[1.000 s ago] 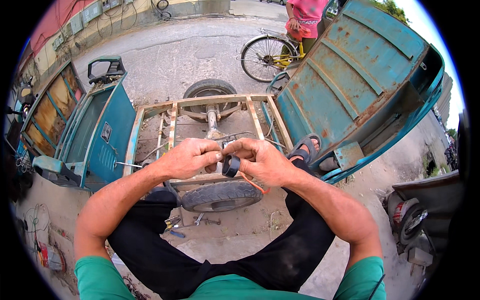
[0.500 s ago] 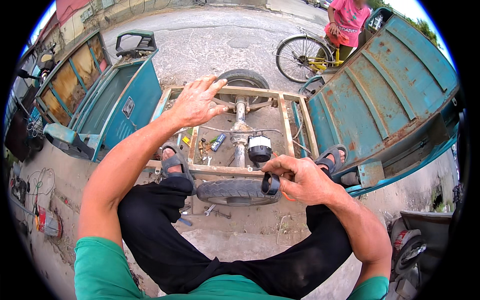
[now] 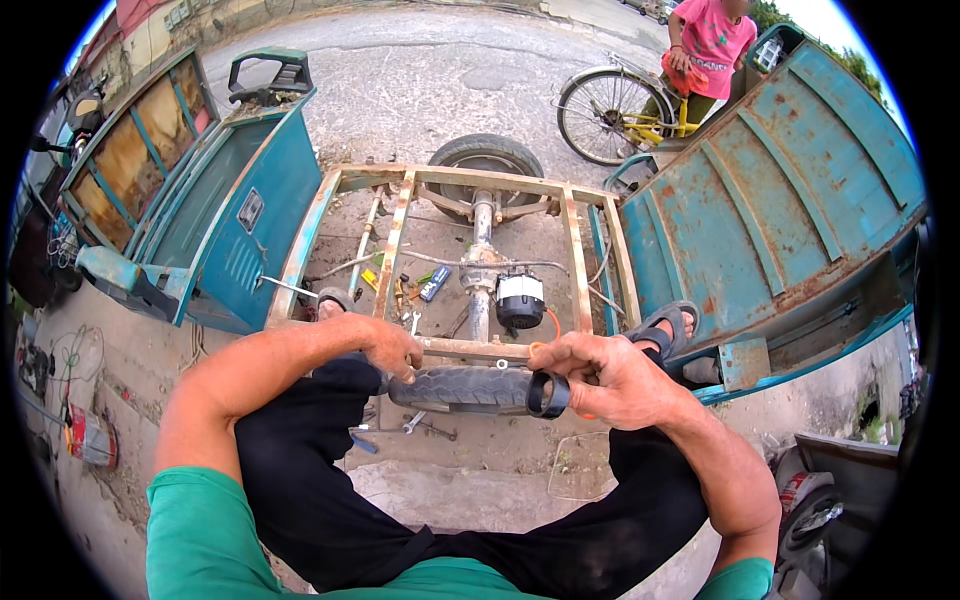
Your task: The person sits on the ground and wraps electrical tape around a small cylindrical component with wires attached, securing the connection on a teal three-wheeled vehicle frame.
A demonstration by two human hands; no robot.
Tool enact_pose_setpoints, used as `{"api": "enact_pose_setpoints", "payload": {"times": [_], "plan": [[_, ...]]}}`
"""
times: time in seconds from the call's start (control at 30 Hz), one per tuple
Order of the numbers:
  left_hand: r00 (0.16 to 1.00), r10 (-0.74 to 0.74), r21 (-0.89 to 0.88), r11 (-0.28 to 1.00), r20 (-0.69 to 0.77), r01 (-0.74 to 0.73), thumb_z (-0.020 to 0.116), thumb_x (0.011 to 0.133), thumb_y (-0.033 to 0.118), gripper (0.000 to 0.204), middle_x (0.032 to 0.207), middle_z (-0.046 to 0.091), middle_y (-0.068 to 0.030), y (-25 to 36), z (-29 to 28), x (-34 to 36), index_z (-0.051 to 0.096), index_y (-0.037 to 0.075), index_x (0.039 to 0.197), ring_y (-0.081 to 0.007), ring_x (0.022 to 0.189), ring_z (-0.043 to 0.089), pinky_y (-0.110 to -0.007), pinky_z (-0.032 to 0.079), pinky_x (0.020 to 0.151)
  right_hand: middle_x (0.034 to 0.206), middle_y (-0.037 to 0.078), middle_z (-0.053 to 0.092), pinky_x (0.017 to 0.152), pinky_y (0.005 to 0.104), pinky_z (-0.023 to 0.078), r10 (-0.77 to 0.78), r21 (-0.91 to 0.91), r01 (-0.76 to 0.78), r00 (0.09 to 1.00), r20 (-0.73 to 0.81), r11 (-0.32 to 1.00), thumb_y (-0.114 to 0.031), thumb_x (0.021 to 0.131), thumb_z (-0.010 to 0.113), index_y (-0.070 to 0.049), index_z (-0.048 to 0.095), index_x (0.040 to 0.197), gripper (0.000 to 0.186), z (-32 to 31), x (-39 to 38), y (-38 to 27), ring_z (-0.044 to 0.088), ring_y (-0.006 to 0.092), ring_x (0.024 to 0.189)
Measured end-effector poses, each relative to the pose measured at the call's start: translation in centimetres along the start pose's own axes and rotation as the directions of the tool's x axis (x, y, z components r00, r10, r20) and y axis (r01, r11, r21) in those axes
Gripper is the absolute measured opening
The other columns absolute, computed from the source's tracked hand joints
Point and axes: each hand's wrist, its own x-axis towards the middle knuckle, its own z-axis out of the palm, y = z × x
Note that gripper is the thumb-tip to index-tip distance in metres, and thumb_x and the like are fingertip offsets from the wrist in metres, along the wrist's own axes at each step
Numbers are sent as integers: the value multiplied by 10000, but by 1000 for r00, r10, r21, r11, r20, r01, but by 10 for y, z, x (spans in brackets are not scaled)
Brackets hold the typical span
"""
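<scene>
Black ring (image 3: 557, 402) is held in the right hand (image 3: 615, 375), pinched between thumb and fingers, in front of the right end of the near wheel. To the right of this grip and beyond it, a rusty teal load bed (image 3: 780, 180) is tilted up on its side. Straight beyond the grip, a worn metal frame (image 3: 480, 184) is spread out, and far to its left a teal body section (image 3: 240, 230) is seen. Well beyond the grip, a yellow bicycle (image 3: 648, 130) is accompanied by a person in pink (image 3: 712, 50). Just left of the ring, the near wheel (image 3: 460, 387) is overhung by the left hand (image 3: 392, 348), whose fingers are bent downward; whether anything is grasped or touched by it cannot be told. Beyond the grip and slightly left, a black-and-silver motor (image 3: 520, 300) is mounted by the axle (image 3: 481, 240). From it an orange wire (image 3: 556, 325) is led down toward the right hand. Farther left, a blue packet (image 3: 435, 283) is seen inside the frame; nearer, a wrench (image 3: 414, 421) is laid on the ground.
</scene>
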Motion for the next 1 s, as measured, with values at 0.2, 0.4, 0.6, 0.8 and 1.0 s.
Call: {"api": "enact_pose_setpoints", "payload": {"times": [0.2,0.4,0.6,0.8,1.0], "plan": [[902,-20,-82,996,-431,-17,659,925,378,492,1187,691,-241,-17,-25,9,658,28,1272,-398,1130,655,-464,507,978,1026,157,759,812,341,571,-39,13,39,999,4,999,-10,875,628,-15,629,1267,392,-1,1,-1,716,178,887],[940,-61,-59,997,-335,43,661,908,371,520,1175,703,-238,-19,-24,-12,649,23,1294,-392,1119,666,-448,514,984,1089,207,734,912,410,549,-82,-59,87,994,78,994,-78,888,601,5,610,1278,398,2,8,-9,718,318,1024],[947,-56,-3,998,-315,58,663,920,374,511,1236,691,-214,-15,-27,-17,650,38,1305,-375,1167,648,-445,494,1024,1086,222,729,920,423,544,-65,-155,77,995,82,985,-105,869,612,-6,615,1278,421,4,6,-11,714,348,1028],[935,-41,2,999,-353,44,658,918,369,502,1226,695,-213,-21,-28,-20,651,48,1305,-375,1149,656,-443,505,1006,1085,214,731,917,421,543,-72,-200,87,994,82,976,-106,856,610,-21,615,1286,439,7,4,-7,711,348,1032],[932,-58,-44,998,-357,45,669,914,374,502,1199,696,-221,-28,-22,-16,654,41,1290,-385,1152,647,-448,503,997,1087,201,734,921,417,541,-41,-196,60,994,99,979,-100,858,607,-29,609,1298,446,5,4,-8,713,333,1037]]}}
